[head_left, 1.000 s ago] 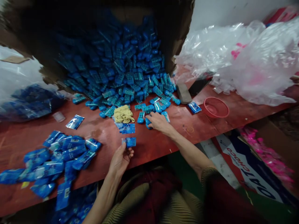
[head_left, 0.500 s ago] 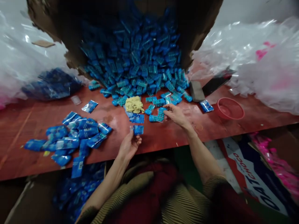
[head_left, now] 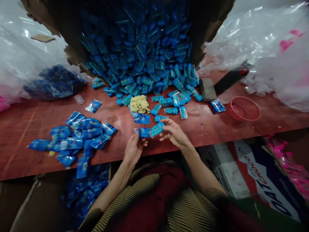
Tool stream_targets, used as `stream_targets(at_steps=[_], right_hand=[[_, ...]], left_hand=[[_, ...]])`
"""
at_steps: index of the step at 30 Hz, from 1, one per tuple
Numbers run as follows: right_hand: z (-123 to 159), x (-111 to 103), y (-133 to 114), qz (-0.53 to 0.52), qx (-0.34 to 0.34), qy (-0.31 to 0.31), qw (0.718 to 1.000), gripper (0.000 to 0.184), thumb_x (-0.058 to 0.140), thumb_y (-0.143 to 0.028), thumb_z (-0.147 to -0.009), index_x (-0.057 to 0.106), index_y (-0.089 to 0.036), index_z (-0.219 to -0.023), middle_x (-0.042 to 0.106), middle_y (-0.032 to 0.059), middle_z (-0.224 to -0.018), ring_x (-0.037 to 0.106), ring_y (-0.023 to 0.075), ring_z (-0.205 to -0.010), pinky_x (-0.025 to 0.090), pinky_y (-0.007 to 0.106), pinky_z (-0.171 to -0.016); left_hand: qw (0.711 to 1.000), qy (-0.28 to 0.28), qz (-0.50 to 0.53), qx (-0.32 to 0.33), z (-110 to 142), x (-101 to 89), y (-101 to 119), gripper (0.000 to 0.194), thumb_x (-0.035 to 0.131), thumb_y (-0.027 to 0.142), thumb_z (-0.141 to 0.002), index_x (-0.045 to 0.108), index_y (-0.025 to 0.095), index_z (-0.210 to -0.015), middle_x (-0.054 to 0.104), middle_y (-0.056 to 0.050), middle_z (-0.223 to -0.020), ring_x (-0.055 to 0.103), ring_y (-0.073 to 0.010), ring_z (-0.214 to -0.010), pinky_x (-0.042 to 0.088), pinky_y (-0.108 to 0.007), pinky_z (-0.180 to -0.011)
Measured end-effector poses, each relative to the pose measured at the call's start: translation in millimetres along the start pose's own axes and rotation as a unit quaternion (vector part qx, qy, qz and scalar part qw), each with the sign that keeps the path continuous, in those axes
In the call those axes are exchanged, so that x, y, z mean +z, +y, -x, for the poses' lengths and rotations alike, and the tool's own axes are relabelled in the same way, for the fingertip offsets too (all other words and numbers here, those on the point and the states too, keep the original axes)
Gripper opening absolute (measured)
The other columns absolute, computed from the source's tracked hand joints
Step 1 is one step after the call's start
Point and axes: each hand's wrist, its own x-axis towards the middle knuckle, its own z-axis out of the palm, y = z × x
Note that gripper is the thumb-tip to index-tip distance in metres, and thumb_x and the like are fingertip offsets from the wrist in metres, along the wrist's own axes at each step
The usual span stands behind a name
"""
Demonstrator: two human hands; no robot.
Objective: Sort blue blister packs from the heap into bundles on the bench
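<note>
My left hand is closed on a small blue printed sleeve, held flat just above the table's front part. Between the fingertips of my right hand is a clear small box with a blue cap, full of turquoise beads or candies. One end of this box meets the sleeve's right end; whether it is inside cannot be made out. Another blue-capped box lies just behind my right fingers. Beyond my left hand, flat blue sleeves lie partly beneath a crumpled yellow cloth.
A torn carton spills a large heap of blue-capped boxes onto the red table. Several blue-wrapped packs are piled at left. At right are a grey block, a red basket and plastic bags.
My right hand has picked up a box and brought it left to the sleeve in my left hand. My left hand stays nearly in place. The view has shifted slightly.
</note>
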Motion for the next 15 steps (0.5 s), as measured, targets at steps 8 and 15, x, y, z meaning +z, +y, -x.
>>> stream_targets(at_steps=[8,15], right_hand=[[9.5,4.9,7.8,0.007,-0.035,-0.004,0.999,0.040,0.065,-0.019,-0.069,0.055,-0.024,-0.107,0.059,-0.0048,-0.080,0.063,0.0089,-0.059,0.058,0.022,-0.046],[16.7,9.8,33.8,0.050,-0.050,-0.013,0.997,0.044,0.070,-0.027,-0.069,0.050,-0.025,-0.109,0.059,-0.0028,-0.085,0.066,0.0123,-0.065,0.057,0.023,-0.048]], left_hand=[[0.995,0.013,-0.059,0.075,2.4,-0.6,3.4,0.039,0.080,0.043,-0.054,0.059,0.015,-0.072,0.063,0.002,-0.057,0.060,-0.0112,-0.050,0.049,-0.020,-0.047],[0.996,0.039,-0.050,0.056,4.1,1.2,5.9,0.036,0.078,0.038,-0.060,0.058,0.016,-0.081,0.068,0.002,-0.071,0.065,-0.0118,-0.060,0.053,-0.021,-0.054]])
